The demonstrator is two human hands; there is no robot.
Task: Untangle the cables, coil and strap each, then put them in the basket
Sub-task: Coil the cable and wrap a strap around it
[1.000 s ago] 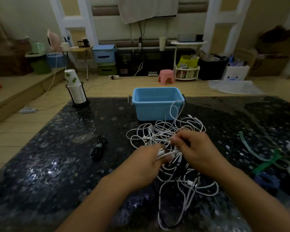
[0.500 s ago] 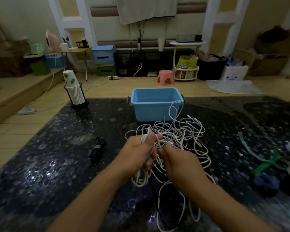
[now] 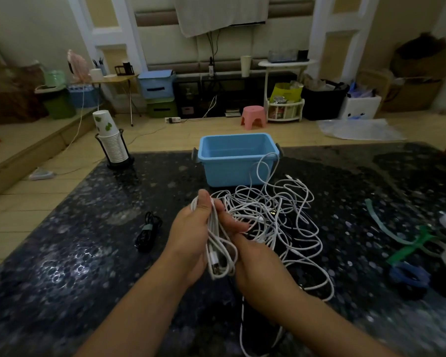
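A tangle of white cables (image 3: 276, 215) lies on the dark speckled table (image 3: 62, 266), just in front of the blue basket (image 3: 227, 171). One loop leans on the basket's near wall. My left hand (image 3: 191, 235) holds a bundle of white cable loops (image 3: 218, 253), with the thumb pressing them from above. My right hand (image 3: 258, 269) grips the bundle's lower end from the right, its fingertips hidden behind the loops. A black cable coil (image 3: 147, 230) with a strap on it lies to the left of my hands.
Loose straps lie at the right edge: a green one (image 3: 410, 248), a pale teal one (image 3: 377, 217) and a blue one (image 3: 407, 275). A stack of paper cups (image 3: 112, 145) in a black holder stands at the table's far left corner.
Both hands have drawn back toward me from the tangle. The white loops now hang gathered in my left hand, and my right hand has dropped to their lower end.
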